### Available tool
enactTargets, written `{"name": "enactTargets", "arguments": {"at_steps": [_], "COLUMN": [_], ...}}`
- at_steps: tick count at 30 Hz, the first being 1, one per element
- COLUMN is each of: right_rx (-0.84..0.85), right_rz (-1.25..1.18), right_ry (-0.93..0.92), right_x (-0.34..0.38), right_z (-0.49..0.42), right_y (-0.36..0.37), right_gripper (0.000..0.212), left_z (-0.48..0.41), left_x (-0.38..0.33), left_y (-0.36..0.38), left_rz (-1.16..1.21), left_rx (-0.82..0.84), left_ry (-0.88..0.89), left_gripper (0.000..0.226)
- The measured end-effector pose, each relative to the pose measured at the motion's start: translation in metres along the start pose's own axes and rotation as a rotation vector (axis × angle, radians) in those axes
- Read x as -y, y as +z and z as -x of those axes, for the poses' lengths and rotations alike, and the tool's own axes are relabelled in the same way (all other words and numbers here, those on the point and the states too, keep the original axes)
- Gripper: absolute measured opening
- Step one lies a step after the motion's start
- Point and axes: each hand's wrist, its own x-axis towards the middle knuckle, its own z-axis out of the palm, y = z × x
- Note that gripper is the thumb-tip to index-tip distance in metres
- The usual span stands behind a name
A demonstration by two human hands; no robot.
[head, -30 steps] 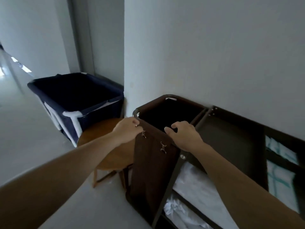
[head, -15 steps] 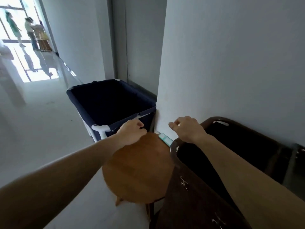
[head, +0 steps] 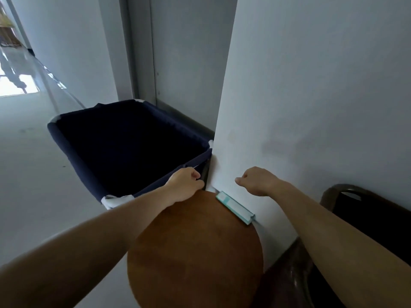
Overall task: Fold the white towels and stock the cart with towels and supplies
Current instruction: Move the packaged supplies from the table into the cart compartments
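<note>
I looked down a pale corridor: a glossy floor (head: pixel 33 185) ran off to the upper left, and a white wall (head: pixel 311 96) filled the right side, its corner jutting toward me. A round wooden table (head: pixel 195 252) stood against that corner, and a slim white and teal box (head: pixel 235 207) lay at its far edge, touching the wall. Beyond the table sat a dark blue fabric bin (head: pixel 124 147) on a white frame, its inside too dark for me to make out. The brown cart (head: pixel 360 218) showed only at the lower right, its curved rim and dark bag opening by the wall; I saw no towels. My left hand (head: pixel 184 185) was curled closed at the bin's near rim, seemingly pinching the fabric. My right hand (head: pixel 258 181) hovered loosely fisted near the wall, holding nothing.
</note>
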Motion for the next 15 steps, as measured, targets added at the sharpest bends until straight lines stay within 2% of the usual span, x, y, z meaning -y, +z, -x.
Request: {"name": "enactTargets", "arguments": {"at_steps": [7,9,12,14,15], "right_rx": [0.049,0.124,0.222,0.246,0.247], "right_rz": [-0.065,-0.072,-0.073,-0.101,-0.126], "right_ry": [0.202,0.244,0.306,0.335,0.352], "right_x": [0.014,0.007,-0.010,-0.023,-0.030], "right_z": [-0.073,-0.087,-0.107,-0.124,-0.133], "right_y": [0.029,0.049,0.083,0.107,0.119], "right_gripper": [0.037,0.035,0.048,0.051,0.051], "left_z": [-0.111,-0.131,-0.151,-0.164,-0.172], "left_x": [0.023,0.032,0.041,0.049,0.055], "left_y": [-0.017,-0.004,0.028,0.052,0.063], "left_rz": [-0.055,-0.069,-0.104,-0.134,-0.136], "left_rx": [0.198,0.247,0.355,0.411,0.428], "left_ry": [0.065,0.066,0.066,0.049,0.025], "left_gripper": [0.035,0.034,0.024,0.006,0.006]}}
